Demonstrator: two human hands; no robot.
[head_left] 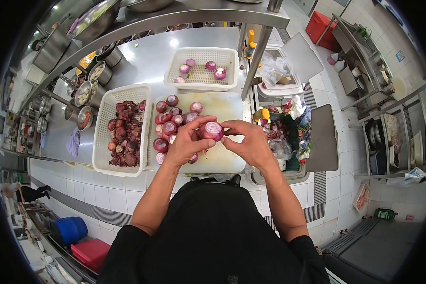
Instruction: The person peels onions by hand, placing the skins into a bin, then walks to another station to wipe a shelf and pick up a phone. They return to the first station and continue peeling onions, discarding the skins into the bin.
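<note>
From the head camera: both hands are up over the pale cutting board. The left hand is curled around a peeled red onion, and the right hand pinches its side with its fingertips. More onions are heaped on the board. A white basket of skins sits left on the steel counter, and a second basket stands behind. White tiled floor lies to the right.

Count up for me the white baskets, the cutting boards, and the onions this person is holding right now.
white baskets: 2
cutting board: 1
onion held between the left hand and right hand: 1
Total: 4
</note>
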